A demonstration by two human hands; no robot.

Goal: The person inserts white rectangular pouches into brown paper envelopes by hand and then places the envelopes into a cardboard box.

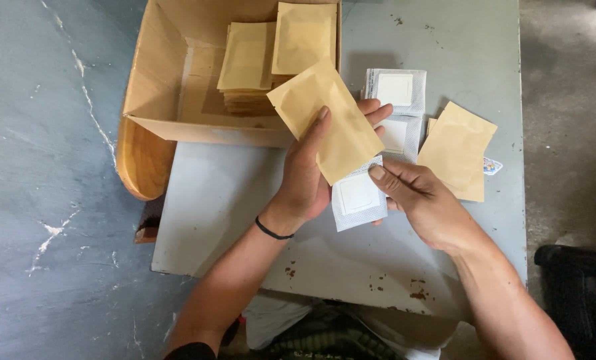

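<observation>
Both hands have a grip on something: the left hand (308,180) holds a tan paper pouch (326,120) tilted up near the middle of the view, thumb across its front, while the right hand (421,200) pinches a white filter sachet (356,197) whose upper edge sits at the pouch's lower mouth. They work over a grey worktop (231,200), its paint chipped to rusty spots along the near edge at 6 o'clock. At 12 o'clock an open cardboard box (158,87) holds stacks of more tan pouches (248,63). At 1 o'clock lie more white sachets (396,90), and at 3 o'clock a few loose tan pouches (456,150). Left, from 8 to 10 o'clock, the grey concrete floor (44,167) shows pale cracks. A curved wooden piece (141,163) sticks out under the box.
</observation>
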